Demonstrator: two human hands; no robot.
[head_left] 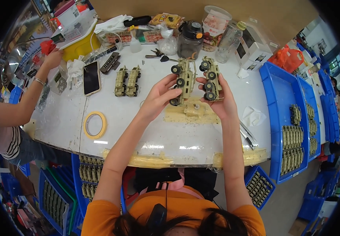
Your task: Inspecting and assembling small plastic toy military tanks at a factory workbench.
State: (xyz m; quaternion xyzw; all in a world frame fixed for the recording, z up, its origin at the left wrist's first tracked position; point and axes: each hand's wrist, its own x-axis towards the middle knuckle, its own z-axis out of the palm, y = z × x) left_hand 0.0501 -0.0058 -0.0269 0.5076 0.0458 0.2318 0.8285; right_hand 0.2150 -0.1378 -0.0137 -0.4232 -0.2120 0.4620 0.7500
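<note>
My left hand (159, 96) is closed around a tan model military truck (186, 80) with black wheels, tilted so the wheels face left. A second tan model truck (212, 78) sits in my right hand (228, 100), its wheels also turned left. The two are held upright side by side, a small gap between them, above a tan-stained patch (177, 114) of the white table (138, 135). On that patch, just beneath my hands, lies a small tan part (194, 110). Two similar trucks, a left one (121, 81) and a right one (133, 80), stand together left of my left hand.
A tape roll (95, 125) and a phone (91, 78) lie to the left; tweezers (248, 131) lie right. Behind stand a dark bottle (190, 39) and glass jar (229, 43). A blue crate (277, 102) holds model trucks. Another person's arm (20, 110) reaches in at left.
</note>
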